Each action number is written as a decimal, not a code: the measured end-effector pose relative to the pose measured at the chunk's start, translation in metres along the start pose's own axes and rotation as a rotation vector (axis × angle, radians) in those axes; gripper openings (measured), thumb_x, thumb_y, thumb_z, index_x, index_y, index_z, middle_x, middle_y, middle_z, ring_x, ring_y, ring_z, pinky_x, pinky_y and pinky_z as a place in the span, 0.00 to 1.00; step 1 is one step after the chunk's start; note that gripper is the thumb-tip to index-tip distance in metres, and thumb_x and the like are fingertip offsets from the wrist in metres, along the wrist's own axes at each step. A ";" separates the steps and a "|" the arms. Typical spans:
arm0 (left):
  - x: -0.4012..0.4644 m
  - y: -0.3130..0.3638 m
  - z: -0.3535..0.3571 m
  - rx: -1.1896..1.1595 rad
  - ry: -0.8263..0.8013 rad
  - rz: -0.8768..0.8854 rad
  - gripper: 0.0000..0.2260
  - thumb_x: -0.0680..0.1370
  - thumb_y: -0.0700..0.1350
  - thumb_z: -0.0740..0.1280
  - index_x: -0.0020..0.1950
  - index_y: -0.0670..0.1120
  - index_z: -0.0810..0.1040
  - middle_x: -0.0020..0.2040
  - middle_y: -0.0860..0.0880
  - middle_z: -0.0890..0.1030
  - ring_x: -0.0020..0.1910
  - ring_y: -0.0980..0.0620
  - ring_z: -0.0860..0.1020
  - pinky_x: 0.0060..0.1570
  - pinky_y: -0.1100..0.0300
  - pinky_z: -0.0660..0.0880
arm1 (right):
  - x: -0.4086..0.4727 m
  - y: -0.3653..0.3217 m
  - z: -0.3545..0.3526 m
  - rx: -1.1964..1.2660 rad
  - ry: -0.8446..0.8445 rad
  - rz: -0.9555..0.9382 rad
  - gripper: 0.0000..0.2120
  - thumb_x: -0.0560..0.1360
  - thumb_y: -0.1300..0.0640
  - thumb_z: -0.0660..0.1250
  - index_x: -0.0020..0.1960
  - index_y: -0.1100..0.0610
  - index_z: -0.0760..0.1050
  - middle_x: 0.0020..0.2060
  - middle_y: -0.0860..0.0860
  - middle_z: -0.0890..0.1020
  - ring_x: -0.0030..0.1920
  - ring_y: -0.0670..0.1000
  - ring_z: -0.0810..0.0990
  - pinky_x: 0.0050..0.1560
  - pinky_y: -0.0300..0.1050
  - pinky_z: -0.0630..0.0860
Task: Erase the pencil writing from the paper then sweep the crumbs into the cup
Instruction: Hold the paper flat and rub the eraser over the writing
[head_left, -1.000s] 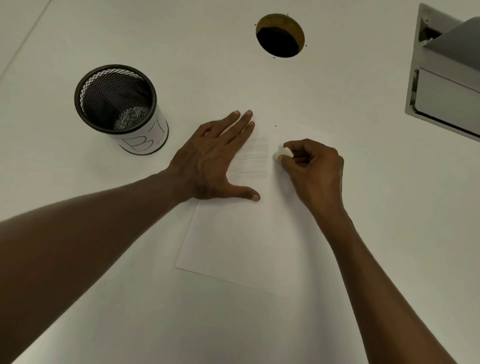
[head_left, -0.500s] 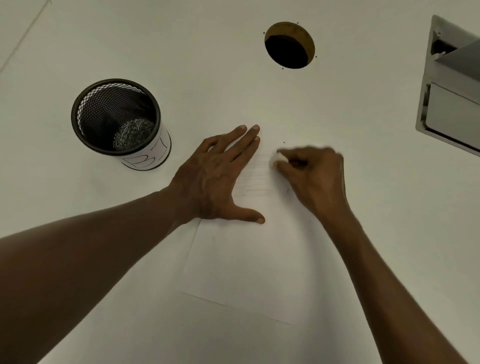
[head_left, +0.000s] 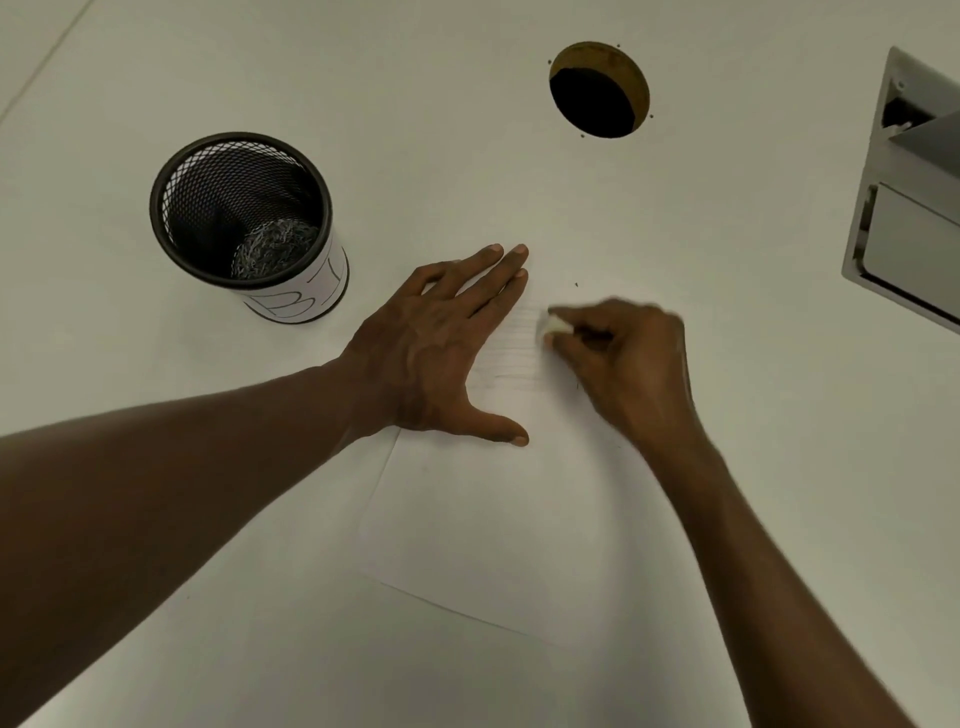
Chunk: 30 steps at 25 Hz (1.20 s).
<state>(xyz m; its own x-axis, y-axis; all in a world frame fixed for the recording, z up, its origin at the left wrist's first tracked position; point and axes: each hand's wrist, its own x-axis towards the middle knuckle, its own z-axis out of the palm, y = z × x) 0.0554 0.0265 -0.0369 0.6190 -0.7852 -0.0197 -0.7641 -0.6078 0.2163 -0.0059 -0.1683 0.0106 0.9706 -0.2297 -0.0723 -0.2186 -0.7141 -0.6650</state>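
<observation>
The light is dim, flat and slightly greenish-grey, leaving the white desk (head_left: 727, 364) dull with no glare. Shadows are faint; only a soft one edges the paper (head_left: 493, 545). The right hand (head_left: 631, 364) and white eraser (head_left: 556, 326) are smeared by motion blur, while the left hand (head_left: 441, 353) is sharp. Wide-angle distortion splays both forearms toward the lower corners.

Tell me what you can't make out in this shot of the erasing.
All in the head view:
- Pencil writing: too faint to read, partly under the left hand.
- Eraser: mostly hidden in the blurred right hand.
- Cup label: only part of the lettering shows.
- Grey box: cut off by the right edge.
- Paper: far edge unclear against the table.
</observation>
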 end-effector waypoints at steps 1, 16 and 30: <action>0.000 0.000 0.001 0.003 0.005 -0.001 0.61 0.65 0.85 0.50 0.83 0.42 0.54 0.85 0.46 0.49 0.83 0.48 0.49 0.79 0.49 0.53 | 0.021 -0.001 -0.003 -0.008 0.033 0.011 0.10 0.72 0.59 0.74 0.52 0.57 0.84 0.44 0.51 0.86 0.43 0.46 0.84 0.50 0.36 0.78; 0.001 0.000 -0.001 -0.021 -0.025 0.025 0.59 0.65 0.85 0.50 0.84 0.45 0.51 0.85 0.46 0.47 0.83 0.47 0.47 0.79 0.49 0.51 | 0.011 0.005 0.003 0.116 0.127 0.099 0.06 0.72 0.57 0.74 0.49 0.55 0.85 0.40 0.43 0.84 0.37 0.38 0.82 0.41 0.27 0.77; 0.004 0.017 0.006 -0.006 -0.013 -0.056 0.56 0.66 0.84 0.47 0.84 0.48 0.53 0.84 0.43 0.47 0.83 0.43 0.47 0.79 0.44 0.50 | -0.040 -0.001 0.001 -0.141 0.066 -0.272 0.05 0.73 0.66 0.72 0.48 0.62 0.84 0.39 0.54 0.85 0.37 0.52 0.82 0.42 0.44 0.79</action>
<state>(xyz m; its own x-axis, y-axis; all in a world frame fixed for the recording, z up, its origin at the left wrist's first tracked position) 0.0432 0.0124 -0.0391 0.6580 -0.7517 -0.0450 -0.7273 -0.6499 0.2206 -0.0438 -0.1574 0.0132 0.9877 -0.0568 0.1457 0.0319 -0.8389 -0.5433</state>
